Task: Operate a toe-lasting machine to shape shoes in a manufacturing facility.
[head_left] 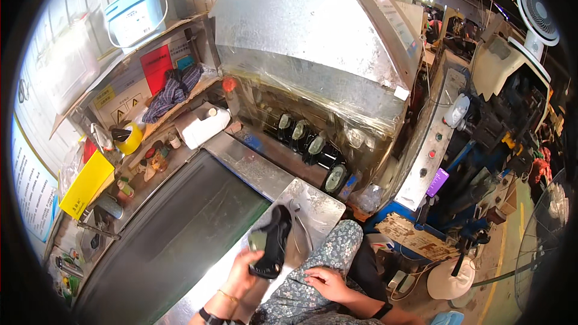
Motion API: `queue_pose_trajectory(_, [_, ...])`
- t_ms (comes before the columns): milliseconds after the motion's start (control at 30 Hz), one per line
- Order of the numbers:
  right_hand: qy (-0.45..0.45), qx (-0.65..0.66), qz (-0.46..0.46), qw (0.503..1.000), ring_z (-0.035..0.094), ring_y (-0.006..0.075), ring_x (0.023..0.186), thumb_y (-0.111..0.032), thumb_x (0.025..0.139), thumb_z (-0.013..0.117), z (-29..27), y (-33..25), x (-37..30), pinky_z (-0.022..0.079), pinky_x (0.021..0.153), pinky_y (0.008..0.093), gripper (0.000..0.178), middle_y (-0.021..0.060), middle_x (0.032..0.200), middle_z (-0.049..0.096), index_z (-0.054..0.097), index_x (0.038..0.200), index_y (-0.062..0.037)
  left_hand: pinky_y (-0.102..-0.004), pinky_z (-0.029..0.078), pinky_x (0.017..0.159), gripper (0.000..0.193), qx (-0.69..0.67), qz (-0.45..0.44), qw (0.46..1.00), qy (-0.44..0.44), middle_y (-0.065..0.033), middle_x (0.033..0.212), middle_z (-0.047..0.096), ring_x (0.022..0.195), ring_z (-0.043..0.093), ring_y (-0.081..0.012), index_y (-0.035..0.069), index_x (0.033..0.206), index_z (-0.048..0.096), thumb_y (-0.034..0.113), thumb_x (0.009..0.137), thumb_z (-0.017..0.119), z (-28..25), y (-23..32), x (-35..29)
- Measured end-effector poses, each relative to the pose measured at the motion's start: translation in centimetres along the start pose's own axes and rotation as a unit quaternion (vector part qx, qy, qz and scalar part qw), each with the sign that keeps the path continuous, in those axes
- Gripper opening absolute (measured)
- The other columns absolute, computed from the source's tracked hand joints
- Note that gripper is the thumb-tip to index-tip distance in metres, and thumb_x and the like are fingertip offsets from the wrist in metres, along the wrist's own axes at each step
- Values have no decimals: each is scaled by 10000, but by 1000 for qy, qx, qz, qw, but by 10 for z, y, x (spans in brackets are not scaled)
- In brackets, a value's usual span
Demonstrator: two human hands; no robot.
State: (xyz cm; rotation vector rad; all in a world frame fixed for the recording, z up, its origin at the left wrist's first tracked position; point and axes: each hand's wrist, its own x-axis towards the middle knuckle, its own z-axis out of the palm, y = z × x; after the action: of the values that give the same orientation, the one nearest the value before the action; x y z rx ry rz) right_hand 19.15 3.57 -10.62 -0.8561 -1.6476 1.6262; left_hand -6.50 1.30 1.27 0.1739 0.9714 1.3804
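My left hand (242, 274) is closed around a black shoe (278, 238), held tilted over the metal table edge beside the dark belt. A pale greenish patch shows on the shoe next to my fingers. My right hand (328, 283) lies on my lap, on dark floral cloth (334, 253), with its fingers loosely extended and nothing in them. Ahead, under a large metal hood (301, 18), several black shoes with pale openings stand in a row, the nearest shoe (335, 178) at the right end.
A dark conveyor belt (174, 241) runs along my left. Beyond it a cluttered shelf holds a white jug (203, 125), a yellow box (87, 185) and a blue bucket (135, 15). At right stand a control panel (430, 156) with buttons and a white fan (537, 15).
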Motion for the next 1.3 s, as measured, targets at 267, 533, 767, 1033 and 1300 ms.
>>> queue_pose_trajectory(267, [-34,-60,38,997,675,197,915,-96,914,624,-1,-11,11,526,804,295,226,116,1008,694,648,1127,-24,-315,507,780,393,424,183,881,103,-81,931,696,822,634,-183,3,1070,668,74,688,725,1,133,250])
queue_pose_trajectory(533, [-18,-120,-6,993,657,270,767,-148,961,574,-15,-16,17,527,661,371,227,135,901,679,656,1144,-41,-429,501,944,941,771,122,562,274,-194,1282,535,1143,578,-372,72,1436,299,271,683,827,46,147,380])
queue_pose_trajectory(767, [-21,-78,-9,997,648,263,742,-107,924,602,-5,39,9,520,641,369,188,151,886,665,654,1076,-9,-442,478,975,748,773,185,488,360,-194,1370,457,1235,502,-366,92,1409,406,157,759,771,22,147,478])
queue_pose_trajectory(1033, [-55,-69,7,996,658,270,774,-129,946,578,-14,-17,27,526,686,368,185,159,904,671,658,1041,8,-348,486,883,347,375,252,876,168,-178,1054,665,993,627,-254,-33,1155,611,-35,810,576,-87,148,460])
queue_pose_trajectory(1300, [-29,-81,53,995,657,190,705,-240,998,529,-7,-27,19,533,646,354,266,100,890,685,658,1130,-49,-427,547,786,370,864,432,257,-14,-186,1077,666,928,665,-334,9,1170,623,235,881,669,-97,104,27])
